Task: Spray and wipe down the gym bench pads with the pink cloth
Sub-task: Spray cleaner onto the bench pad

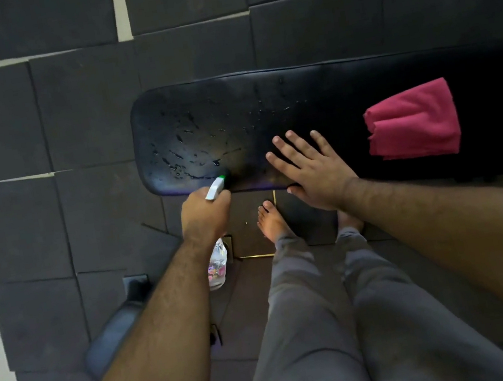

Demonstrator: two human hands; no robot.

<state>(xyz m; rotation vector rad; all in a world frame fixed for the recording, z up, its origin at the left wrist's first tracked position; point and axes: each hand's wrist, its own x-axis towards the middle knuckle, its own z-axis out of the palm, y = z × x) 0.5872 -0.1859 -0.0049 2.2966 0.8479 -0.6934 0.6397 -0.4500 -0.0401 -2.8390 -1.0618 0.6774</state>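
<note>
My left hand (204,215) is closed in a fist around the bottle (218,261), knuckles up, forearm reaching straight forward and bare to the elbow. My right hand (313,174) lies flat with the palm down on the surface (263,106), fingers (282,142) spread and pointing away from me, thumb at its near edge. My right forearm comes in from the right, also bare.

Dim, soft-focus, edges wide-angle bent.

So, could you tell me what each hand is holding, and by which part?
The left hand grips the spray bottle at its neck. The right hand holds nothing, lying flat on the bench pad.
</note>
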